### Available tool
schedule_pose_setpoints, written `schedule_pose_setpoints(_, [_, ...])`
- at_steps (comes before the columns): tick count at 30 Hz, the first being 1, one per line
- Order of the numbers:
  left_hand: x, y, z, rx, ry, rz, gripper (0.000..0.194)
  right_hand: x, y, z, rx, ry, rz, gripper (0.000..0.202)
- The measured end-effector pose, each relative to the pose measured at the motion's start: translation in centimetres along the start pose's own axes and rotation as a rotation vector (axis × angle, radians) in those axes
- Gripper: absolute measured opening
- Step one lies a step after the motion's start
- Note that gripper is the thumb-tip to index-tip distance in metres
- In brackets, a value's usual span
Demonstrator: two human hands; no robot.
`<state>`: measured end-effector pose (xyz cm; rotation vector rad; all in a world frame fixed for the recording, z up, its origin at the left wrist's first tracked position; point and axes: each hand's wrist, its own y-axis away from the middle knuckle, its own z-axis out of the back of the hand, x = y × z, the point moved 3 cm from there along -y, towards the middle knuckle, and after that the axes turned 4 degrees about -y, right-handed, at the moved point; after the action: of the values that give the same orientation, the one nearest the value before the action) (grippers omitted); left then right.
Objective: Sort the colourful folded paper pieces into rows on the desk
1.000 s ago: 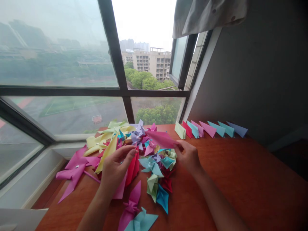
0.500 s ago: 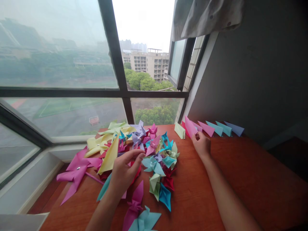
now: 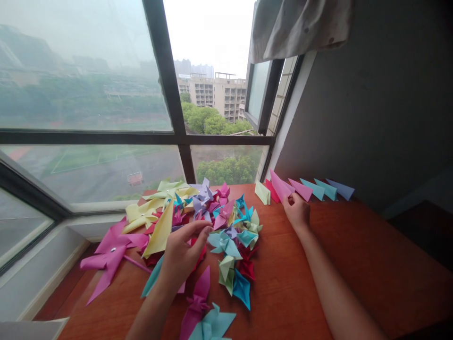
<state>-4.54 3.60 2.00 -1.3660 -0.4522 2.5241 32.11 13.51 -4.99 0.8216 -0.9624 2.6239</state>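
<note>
My right hand is closed in a pinch on the lower end of a pink paper plane, whose tip points up and left. It is in the row of folded paper planes at the back of the table. My left hand hovers over the heap of folded paper, thumb and forefinger pressed together; whatever they hold, if anything, is too small to make out. Just behind that hand stands a yellow paper plane; I cannot tell whether the hidden fingers touch it.
Paper pinwheels, like the magenta one, and origami pieces, such as a light blue one, crowd the left and middle. A pale green plane and a turquoise plane are in the row on the wooden table. A window frame borders the back.
The view has shifted slightly, and the row of planes appears a little further left. The pink plane in my right hand leans a little more to the left. My left hand looks unchanged.
</note>
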Motion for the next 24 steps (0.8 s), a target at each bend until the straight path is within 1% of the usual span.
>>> schedule_pose_setpoints(5, [-0.1, 0.0, 0.0, 0.000, -0.015, -0.010, 0.020, -0.7, -1.1, 0.8, -0.015, 0.014, -0.002, 0.027])
schedule_pose_setpoints(10, [-0.1, -0.1, -0.1, 0.009, -0.030, -0.007, 0.021, -2.1, -2.3, 1.5, -0.022, 0.036, -0.024, 0.029])
schedule_pose_setpoints(15, [-0.2, -0.1, 0.0, 0.000, -0.033, -0.014, 0.020, -4.4, -3.7, 2.3, -0.040, 0.104, -0.081, 0.027])
schedule_pose_setpoints(18, [-0.3, -0.1, 0.0, -0.004, -0.034, -0.021, 0.019, -6.1, -4.6, 2.6, -0.026, 0.152, -0.115, 0.024])
schedule_pose_setpoints(21, [-0.5, -0.1, 0.1, -0.007, -0.044, -0.032, 0.018, -7.6, -5.3, 2.6, 0.004, 0.191, -0.146, 0.023])
schedule_pose_setpoints(24, [-0.6, -0.1, 0.0, -0.007, -0.055, -0.036, 0.018, -8.5, -5.8, 2.2, 0.041, 0.213, -0.160, 0.023])
